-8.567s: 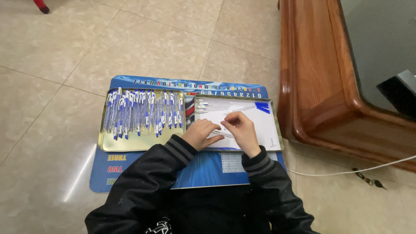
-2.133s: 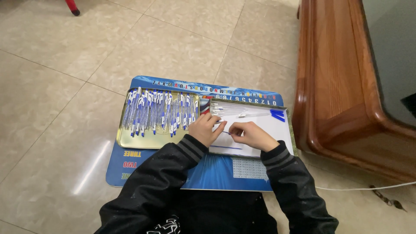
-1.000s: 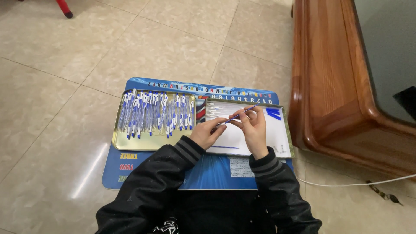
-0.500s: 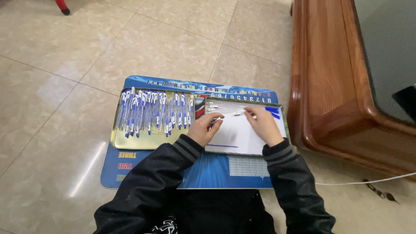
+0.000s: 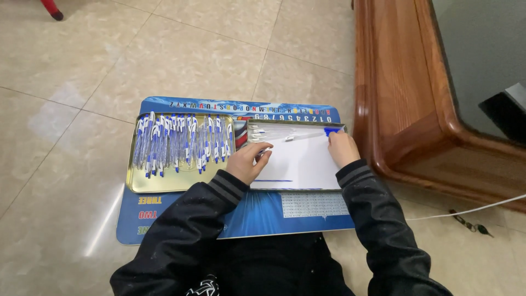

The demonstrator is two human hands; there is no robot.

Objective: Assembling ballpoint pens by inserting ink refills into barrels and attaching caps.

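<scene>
A blue printed board (image 5: 181,211) lies on the floor in front of me. On its left half a gold metal tray (image 5: 164,178) holds several blue-and-white pens (image 5: 181,140) laid in a row. On its right half a second tray with a white lining (image 5: 304,164) holds a few pen parts (image 5: 274,134) near its far edge. My left hand (image 5: 247,162) rests at that tray's left rim, fingers pinched on a thin pen part. My right hand (image 5: 343,148) is at the tray's far right corner, fingers on small blue caps (image 5: 330,131).
A wooden table (image 5: 416,104) with a raised rim stands close on the right, with a dark device (image 5: 507,109) on its glass top. A white cable (image 5: 471,208) and a small key bunch (image 5: 466,222) lie on the tiled floor by it. A red leg (image 5: 52,8) shows far left.
My right hand has moved from the middle of the white tray to its far right corner. My left hand has stayed at the tray's left rim.
</scene>
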